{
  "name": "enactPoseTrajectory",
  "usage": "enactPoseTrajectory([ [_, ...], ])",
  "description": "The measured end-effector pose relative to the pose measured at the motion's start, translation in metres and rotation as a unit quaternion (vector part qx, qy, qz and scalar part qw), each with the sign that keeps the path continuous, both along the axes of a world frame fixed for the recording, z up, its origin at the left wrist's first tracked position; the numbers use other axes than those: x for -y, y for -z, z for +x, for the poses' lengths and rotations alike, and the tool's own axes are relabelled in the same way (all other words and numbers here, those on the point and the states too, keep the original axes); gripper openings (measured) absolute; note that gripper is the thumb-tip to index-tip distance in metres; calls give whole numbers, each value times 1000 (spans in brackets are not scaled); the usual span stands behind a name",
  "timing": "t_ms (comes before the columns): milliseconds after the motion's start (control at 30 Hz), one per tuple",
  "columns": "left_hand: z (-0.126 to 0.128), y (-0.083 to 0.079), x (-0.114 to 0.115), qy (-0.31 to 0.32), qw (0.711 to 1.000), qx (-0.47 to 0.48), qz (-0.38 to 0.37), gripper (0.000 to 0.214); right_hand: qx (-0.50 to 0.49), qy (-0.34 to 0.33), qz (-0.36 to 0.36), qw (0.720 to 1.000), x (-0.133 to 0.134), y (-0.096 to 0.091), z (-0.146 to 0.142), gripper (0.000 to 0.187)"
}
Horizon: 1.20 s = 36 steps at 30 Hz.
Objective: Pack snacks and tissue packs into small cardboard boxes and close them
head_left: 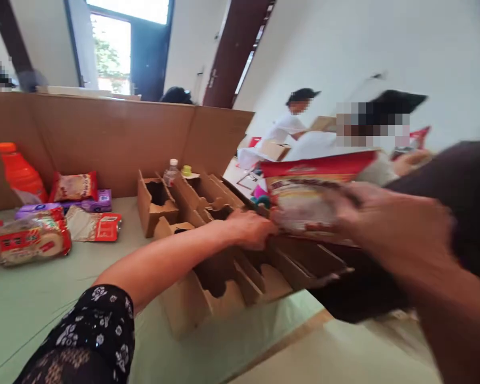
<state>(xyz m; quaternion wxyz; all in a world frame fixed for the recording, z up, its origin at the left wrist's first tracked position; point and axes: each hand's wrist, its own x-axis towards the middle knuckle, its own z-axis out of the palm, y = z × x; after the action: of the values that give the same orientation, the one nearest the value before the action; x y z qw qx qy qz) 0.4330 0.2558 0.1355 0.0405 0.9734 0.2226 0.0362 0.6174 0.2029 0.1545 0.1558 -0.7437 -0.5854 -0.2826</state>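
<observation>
My right hand grips the side of a red-topped snack bag with a clear middle, held up above the cardboard bins. Motion blurs its fingers. My left hand reaches across the open cardboard bins, its fingers curled inward beside the bag's lower left corner. What those fingers hold, if anything, is hidden. The bins stand in rows on the table, with dark hollows inside. A clear bottle with a white cap and a yellow-green cap show behind or in the rear bins.
Left on the green tabletop lie an orange bottle, a red snack packet, purple packs, a flat red-and-white packet and a bread-like pack. A cardboard wall rises behind. People sit at the right.
</observation>
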Motion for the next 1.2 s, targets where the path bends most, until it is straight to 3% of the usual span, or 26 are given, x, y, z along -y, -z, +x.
enactPoseTrajectory([
  [100,-43,-18,27,1,997,80,11,41,-100,-94,118,983,0,-25,-18,61],
  [167,-90,-10,50,-3,989,148,28,37,-152,-162,130,966,-2,-39,-50,63],
  [233,-150,20,69,-24,968,248,36,29,-181,-228,85,953,-10,-47,-92,59],
  [300,-215,63,82,-129,945,296,41,21,-188,-306,6,933,-28,-46,-141,49],
  [400,-305,127,93,-274,909,310,54,23,-149,-378,-104,908,-62,-29,-223,30],
  [467,-349,158,97,-340,885,312,56,25,-102,-388,-165,901,-86,-13,-281,23],
  [600,-389,188,102,-402,861,309,39,27,-62,-404,-230,883,-123,16,-378,12],
  [700,-395,196,101,-401,863,306,20,28,-75,-414,-221,880,-142,17,-406,16],
  [800,-395,201,94,-393,866,309,10,29,-102,-402,-179,892,-156,-3,-376,24],
  [967,-387,211,57,-370,872,321,9,34,-266,-321,-82,905,-162,-38,-236,19],
  [1100,-365,216,22,-357,879,316,22,34,-356,-219,-60,906,-160,-28,-135,11],
  [1200,-343,213,1,-355,882,310,13,33,-381,-171,-93,904,-173,-8,-95,10],
])
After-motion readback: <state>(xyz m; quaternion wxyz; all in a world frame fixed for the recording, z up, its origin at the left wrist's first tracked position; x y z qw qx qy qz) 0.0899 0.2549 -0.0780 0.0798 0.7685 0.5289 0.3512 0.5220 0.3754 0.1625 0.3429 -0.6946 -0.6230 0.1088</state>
